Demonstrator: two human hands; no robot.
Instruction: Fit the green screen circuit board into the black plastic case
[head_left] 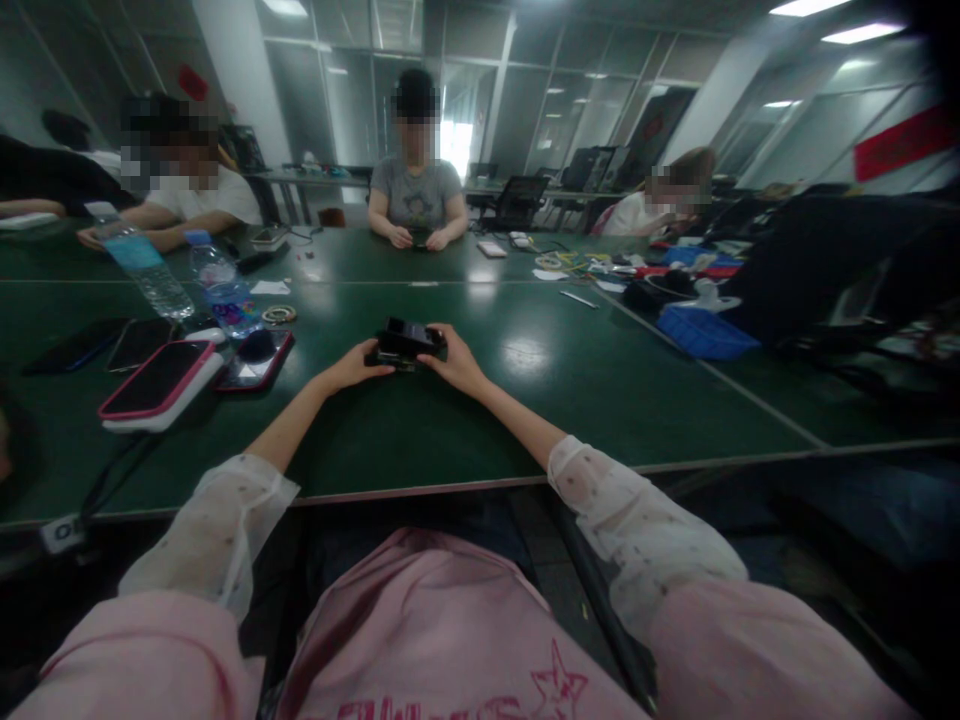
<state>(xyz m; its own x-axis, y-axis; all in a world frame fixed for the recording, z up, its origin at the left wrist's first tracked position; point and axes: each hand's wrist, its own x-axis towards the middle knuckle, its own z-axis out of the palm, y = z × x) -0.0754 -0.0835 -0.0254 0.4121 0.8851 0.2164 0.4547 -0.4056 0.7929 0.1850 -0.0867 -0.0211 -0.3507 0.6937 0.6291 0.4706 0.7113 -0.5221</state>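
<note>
A small black box-like device [407,338] is held between my two hands, just above or on the green table [480,420]. Its upper part has a greyish panel, and a darker part shows beneath; I cannot make out its exact kind. My left hand [355,366] grips the left end, thumb along the near side. My right hand [454,360] closes round the right end, with its thumb at the near side and fingers behind. Parts of the fingers are hidden by the device.
To the left lie a pink-edged phone [159,380] on a white block, another phone [259,358] and two water bottles [223,285]. A blue basket [705,332], cables [592,262] and a pen-like stick [579,299] are at right. A person [417,190] sits opposite.
</note>
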